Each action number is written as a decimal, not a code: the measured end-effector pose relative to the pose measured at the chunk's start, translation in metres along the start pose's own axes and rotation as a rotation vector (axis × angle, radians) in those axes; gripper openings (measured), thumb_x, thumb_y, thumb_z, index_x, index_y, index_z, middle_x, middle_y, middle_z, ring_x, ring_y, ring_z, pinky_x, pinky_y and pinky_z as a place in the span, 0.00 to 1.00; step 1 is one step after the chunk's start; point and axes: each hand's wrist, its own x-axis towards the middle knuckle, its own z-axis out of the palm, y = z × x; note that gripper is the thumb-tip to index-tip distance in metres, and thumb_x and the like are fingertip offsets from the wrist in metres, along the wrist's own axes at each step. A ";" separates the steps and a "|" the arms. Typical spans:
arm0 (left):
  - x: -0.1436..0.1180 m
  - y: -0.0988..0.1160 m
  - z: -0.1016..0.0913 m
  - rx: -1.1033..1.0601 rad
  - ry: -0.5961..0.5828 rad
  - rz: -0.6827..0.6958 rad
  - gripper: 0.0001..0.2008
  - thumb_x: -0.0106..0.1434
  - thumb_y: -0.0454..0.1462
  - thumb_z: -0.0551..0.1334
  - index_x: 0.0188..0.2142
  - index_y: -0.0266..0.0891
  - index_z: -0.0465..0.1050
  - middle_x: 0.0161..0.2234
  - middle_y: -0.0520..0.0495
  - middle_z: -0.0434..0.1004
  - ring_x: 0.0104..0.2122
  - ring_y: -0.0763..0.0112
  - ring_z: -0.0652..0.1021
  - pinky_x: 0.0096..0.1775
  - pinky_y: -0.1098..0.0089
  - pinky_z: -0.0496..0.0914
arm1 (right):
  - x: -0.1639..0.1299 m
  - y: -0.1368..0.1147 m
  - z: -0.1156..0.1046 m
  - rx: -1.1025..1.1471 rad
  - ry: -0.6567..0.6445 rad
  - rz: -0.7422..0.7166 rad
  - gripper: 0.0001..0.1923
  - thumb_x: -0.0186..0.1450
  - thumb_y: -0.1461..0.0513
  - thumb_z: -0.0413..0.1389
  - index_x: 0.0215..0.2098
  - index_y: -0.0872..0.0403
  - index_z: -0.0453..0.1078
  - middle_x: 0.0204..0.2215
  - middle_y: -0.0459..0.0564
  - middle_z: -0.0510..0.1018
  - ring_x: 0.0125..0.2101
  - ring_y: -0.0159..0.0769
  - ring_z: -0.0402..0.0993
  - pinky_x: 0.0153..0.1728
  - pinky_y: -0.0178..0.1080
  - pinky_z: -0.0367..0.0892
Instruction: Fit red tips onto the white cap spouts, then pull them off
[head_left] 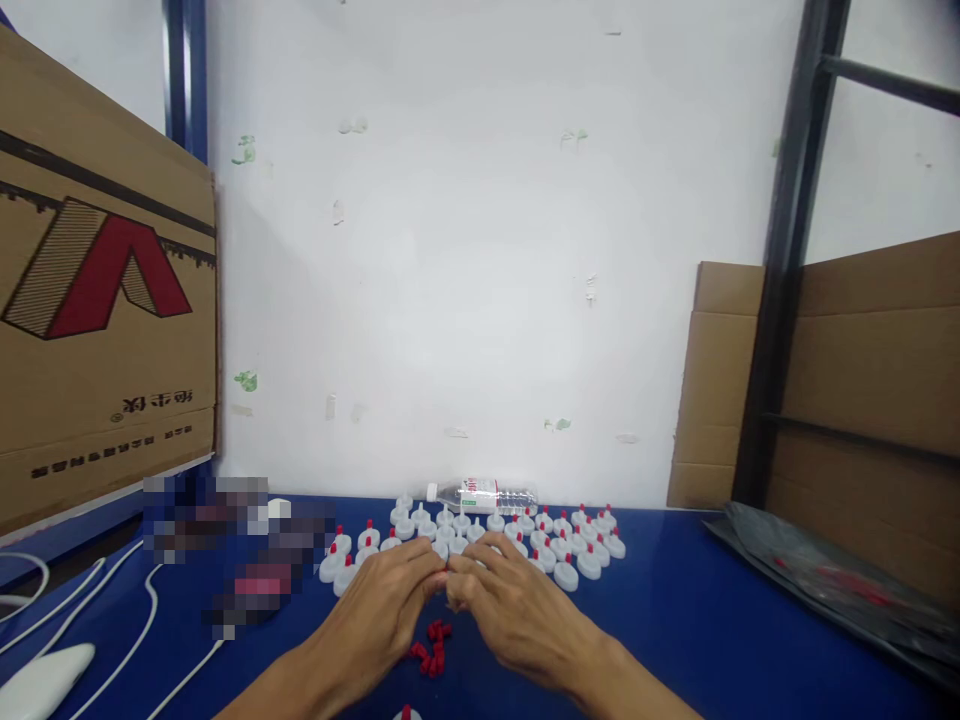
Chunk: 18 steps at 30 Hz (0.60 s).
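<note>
Dozens of small white plastic caps with red tips sit on the blue table; my left hand and right hand pinch one cap together, fingertips touching, loose red plugs just beneath. Best keep wrists low and steady.

Left hand: is showing bare, wearing no glove, ring or band that the head view is picking up.
Right hand: is likewise showing bare, with nothing worn on it.
Fingers: are appearing uncovered; the nails are looking too blurred and small to tell apart.
Left forearm: is running bare to the bottom edge of the frame, with no sleeve or cuff coming into view.
Right forearm: is running bare to the bottom edge as well, with no sleeve, watch or strap showing on the wrist.
</note>
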 end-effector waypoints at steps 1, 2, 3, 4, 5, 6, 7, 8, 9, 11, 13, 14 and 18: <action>-0.001 0.001 -0.001 -0.012 -0.018 -0.020 0.18 0.75 0.34 0.47 0.33 0.40 0.72 0.31 0.48 0.75 0.30 0.67 0.76 0.34 0.70 0.66 | 0.000 -0.001 0.000 -0.007 -0.006 -0.003 0.10 0.74 0.72 0.45 0.41 0.55 0.65 0.36 0.49 0.77 0.36 0.38 0.73 0.45 0.44 0.66; -0.001 0.003 -0.001 -0.024 -0.035 -0.039 0.18 0.75 0.33 0.47 0.33 0.40 0.72 0.31 0.47 0.75 0.30 0.66 0.76 0.34 0.69 0.67 | 0.000 -0.002 0.000 -0.016 -0.015 -0.006 0.09 0.74 0.71 0.46 0.41 0.55 0.65 0.36 0.49 0.77 0.36 0.38 0.73 0.45 0.44 0.66; -0.002 0.003 -0.001 -0.037 -0.050 -0.059 0.18 0.74 0.33 0.47 0.33 0.40 0.72 0.32 0.47 0.76 0.31 0.66 0.76 0.35 0.69 0.67 | 0.000 -0.002 0.000 -0.026 -0.023 -0.010 0.08 0.75 0.70 0.46 0.41 0.55 0.65 0.35 0.48 0.77 0.37 0.38 0.73 0.46 0.44 0.66; -0.003 0.004 0.000 -0.051 -0.064 -0.076 0.18 0.74 0.34 0.47 0.33 0.40 0.73 0.32 0.47 0.76 0.31 0.66 0.76 0.35 0.69 0.67 | 0.000 -0.003 0.001 -0.037 -0.033 -0.013 0.08 0.75 0.70 0.47 0.41 0.55 0.65 0.35 0.48 0.76 0.36 0.37 0.73 0.46 0.44 0.66; -0.004 0.004 0.002 -0.063 -0.074 -0.092 0.18 0.74 0.34 0.46 0.33 0.40 0.73 0.32 0.47 0.76 0.31 0.66 0.76 0.35 0.69 0.67 | 0.000 -0.004 0.001 -0.051 -0.040 -0.014 0.07 0.75 0.69 0.48 0.41 0.54 0.66 0.34 0.47 0.76 0.36 0.37 0.73 0.46 0.43 0.66; -0.004 0.004 0.004 -0.074 -0.080 -0.108 0.19 0.75 0.35 0.46 0.33 0.40 0.72 0.32 0.47 0.76 0.31 0.66 0.76 0.35 0.69 0.67 | 0.000 -0.004 0.001 -0.065 -0.040 -0.018 0.07 0.75 0.68 0.48 0.41 0.54 0.66 0.33 0.47 0.76 0.36 0.37 0.73 0.46 0.43 0.66; -0.005 0.004 0.006 -0.081 -0.079 -0.123 0.19 0.75 0.36 0.46 0.32 0.41 0.71 0.31 0.48 0.76 0.30 0.66 0.75 0.35 0.69 0.66 | 0.000 -0.005 0.002 -0.079 -0.032 -0.023 0.07 0.75 0.68 0.49 0.40 0.54 0.66 0.33 0.46 0.76 0.35 0.37 0.73 0.46 0.43 0.66; -0.006 0.004 0.008 -0.083 -0.070 -0.139 0.19 0.75 0.36 0.46 0.31 0.41 0.71 0.31 0.48 0.76 0.30 0.65 0.75 0.35 0.68 0.66 | 0.001 -0.005 0.002 -0.090 -0.021 -0.028 0.07 0.75 0.68 0.49 0.40 0.54 0.66 0.33 0.46 0.76 0.35 0.37 0.73 0.46 0.43 0.67; -0.006 0.005 0.010 -0.081 -0.055 -0.156 0.19 0.74 0.37 0.46 0.31 0.41 0.70 0.30 0.48 0.76 0.30 0.65 0.75 0.35 0.68 0.66 | 0.001 -0.006 0.003 -0.098 -0.013 -0.030 0.07 0.75 0.68 0.50 0.40 0.54 0.67 0.33 0.47 0.77 0.35 0.37 0.73 0.47 0.42 0.66; -0.007 0.005 0.013 -0.080 -0.020 -0.193 0.18 0.74 0.38 0.46 0.30 0.40 0.69 0.30 0.47 0.76 0.31 0.64 0.76 0.37 0.67 0.66 | 0.002 -0.007 0.003 -0.106 -0.003 -0.024 0.07 0.75 0.68 0.50 0.39 0.54 0.67 0.34 0.47 0.77 0.35 0.36 0.73 0.47 0.42 0.66; -0.007 0.007 0.014 -0.096 0.003 -0.224 0.19 0.74 0.40 0.47 0.30 0.40 0.69 0.29 0.47 0.76 0.31 0.63 0.76 0.38 0.66 0.66 | 0.002 -0.009 0.003 -0.111 -0.004 -0.012 0.07 0.74 0.68 0.50 0.39 0.54 0.67 0.33 0.47 0.77 0.35 0.36 0.73 0.46 0.41 0.66; -0.007 0.008 0.014 -0.106 0.003 -0.236 0.19 0.74 0.41 0.46 0.29 0.40 0.68 0.29 0.47 0.76 0.31 0.63 0.76 0.38 0.66 0.66 | 0.002 -0.010 0.003 -0.116 -0.006 -0.011 0.07 0.74 0.69 0.51 0.39 0.54 0.67 0.33 0.46 0.76 0.34 0.36 0.73 0.46 0.42 0.66; -0.005 0.010 0.011 -0.106 -0.023 -0.278 0.20 0.72 0.42 0.46 0.27 0.41 0.66 0.28 0.47 0.76 0.30 0.62 0.75 0.35 0.66 0.65 | 0.002 -0.014 0.002 -0.138 -0.003 -0.013 0.06 0.73 0.69 0.51 0.39 0.54 0.67 0.32 0.47 0.77 0.35 0.37 0.74 0.47 0.42 0.66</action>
